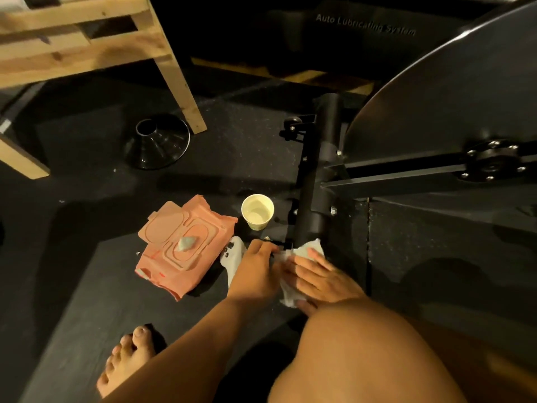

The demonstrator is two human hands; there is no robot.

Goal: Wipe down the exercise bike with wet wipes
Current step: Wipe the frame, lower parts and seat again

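The right hand (322,279) lies flat and open on a white wipe (302,257), pressing it onto the near end of the bike's black floor bar (319,181). The left hand (258,267) is just beside it, fingers curled around a small black part sticking out of the bar end; I cannot tell how tight the grip is. So the step in hand looks like wiping the low foot of the bike (436,112).

Just left of the hands, on the floor (87,257), sits the pink pack of wipes (180,245) with its lid open and a fresh wipe poking up. A paper cup (257,212) stands near the bar. A white thing lies partly under the left hand.

Next, the wipe should slide along the bar, away from the person, toward the big dark wheel (450,91). The bar has bolts and brackets, so the wipe must go around them. The cup is close and could get knocked.
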